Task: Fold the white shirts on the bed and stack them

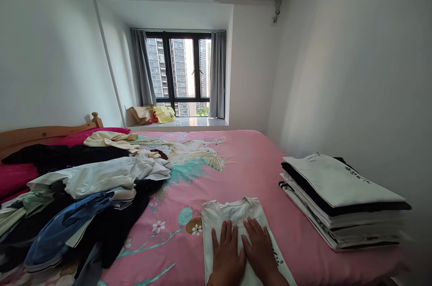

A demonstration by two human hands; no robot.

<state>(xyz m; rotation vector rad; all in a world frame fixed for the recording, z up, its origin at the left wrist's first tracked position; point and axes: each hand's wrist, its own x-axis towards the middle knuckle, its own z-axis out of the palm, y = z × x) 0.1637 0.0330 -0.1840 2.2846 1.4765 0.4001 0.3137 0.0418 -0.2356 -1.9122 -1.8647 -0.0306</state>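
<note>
A white T-shirt (236, 210), folded into a narrow rectangle, lies on the pink flowered bed sheet (243, 164) at the bottom middle, its collar pointing away from me. My left hand (227, 252) rests flat on it, fingers stretched toward the collar. Beside it, my right hand (259, 247) also lies flat on the shirt, thumb near the left hand. Dark lettering on the shirt shows just right of my right hand. The lower end of the shirt runs out of view.
A stack of folded shirts (344, 187), white and black, stands at the right edge of the bed. Loose clothes (101, 178) are heaped on the left near the wooden headboard (43, 135). Paper bags (143, 115) sit on the window sill (199, 121).
</note>
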